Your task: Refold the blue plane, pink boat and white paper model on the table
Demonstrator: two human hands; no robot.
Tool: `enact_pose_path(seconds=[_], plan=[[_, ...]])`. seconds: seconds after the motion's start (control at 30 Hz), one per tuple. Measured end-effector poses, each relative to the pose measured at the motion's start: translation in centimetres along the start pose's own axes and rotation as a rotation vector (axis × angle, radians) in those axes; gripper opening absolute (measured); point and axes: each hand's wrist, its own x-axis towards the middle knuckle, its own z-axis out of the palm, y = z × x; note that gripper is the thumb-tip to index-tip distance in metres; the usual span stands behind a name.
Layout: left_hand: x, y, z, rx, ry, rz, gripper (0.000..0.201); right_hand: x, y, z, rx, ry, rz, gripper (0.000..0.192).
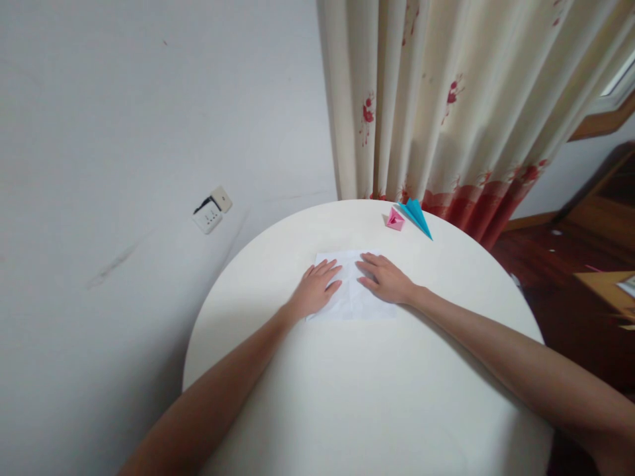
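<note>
Thin sheet, flat hands

White paper (352,301) lies beneath both palms, its bare middle strip between them. Left hand (316,289) and right hand (387,279): fingers spread, pressed flat, gripping nothing. Likely feather-light, limp, easily creased or torn, apt to slide. Best hold: pinch the near corners, just below each wrist. Pink folded paper (395,220) sits beyond the right hand.

hands (313,291) on white paper (350,294) — round table (357,383), curtain (476,125)

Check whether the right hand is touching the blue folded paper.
Apart. The head view shows a strip of white tabletop between the right hand and the blue folded paper.
</note>
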Motion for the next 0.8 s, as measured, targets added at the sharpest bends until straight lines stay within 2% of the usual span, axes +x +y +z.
enact_pose_path(seconds=[0.37,0.8], plan=[[0.1,-0.3,0.0,-0.005,0.015,0.012,0.045,0.0,0.0,-0.2,0.01,0.0,0.0,0.053],[-0.3,-1.8,-0.1,-0.087,0.017,0.056,0.043,-0.1,-0.6,-0.6,0.01,-0.045,0.025,0.051]])
